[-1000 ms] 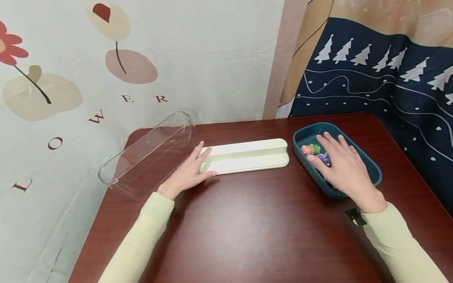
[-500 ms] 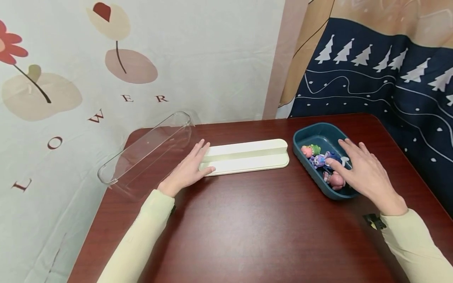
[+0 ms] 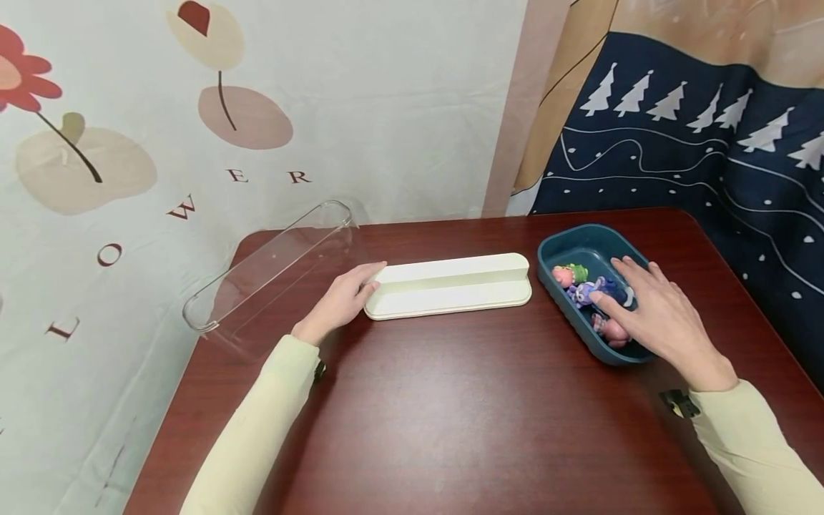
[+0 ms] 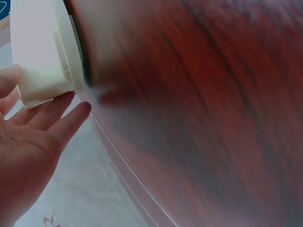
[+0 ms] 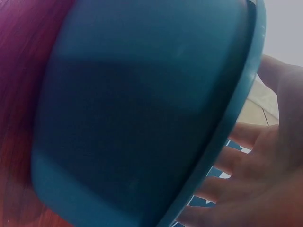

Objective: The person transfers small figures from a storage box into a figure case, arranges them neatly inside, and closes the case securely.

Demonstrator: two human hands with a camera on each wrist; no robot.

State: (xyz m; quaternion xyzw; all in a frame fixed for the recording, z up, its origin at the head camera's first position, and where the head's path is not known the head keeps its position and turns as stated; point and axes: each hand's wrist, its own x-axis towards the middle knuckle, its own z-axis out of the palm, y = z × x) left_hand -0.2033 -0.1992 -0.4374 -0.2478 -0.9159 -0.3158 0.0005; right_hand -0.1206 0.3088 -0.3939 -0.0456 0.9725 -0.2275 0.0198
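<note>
A long cream stepped base (image 3: 450,286) with rounded ends lies mid-table. My left hand (image 3: 341,299) holds its left end, thumb on the near side and fingers behind; the left wrist view shows the fingers (image 4: 71,118) around that end. To the right stands a blue plastic bin (image 3: 582,332) with several small figurines: a pink and green one (image 3: 569,275), a purple one (image 3: 582,293) and a pinkish one (image 3: 611,330). My right hand (image 3: 666,315) hovers over the bin's right side, fingers spread, holding nothing and hiding part of the inside.
A long clear plastic cover (image 3: 273,275) stands at the table's back left, behind my left forearm. Printed cloth (image 3: 399,129) hangs behind the table (image 3: 444,415), and a dark blue cloth with white trees (image 3: 682,157) borders its right side.
My right hand has drawn back to the right, uncovering more figurines. My left hand, earlier lying with straight fingers at the base's left end, has shifted left and now grips that end.
</note>
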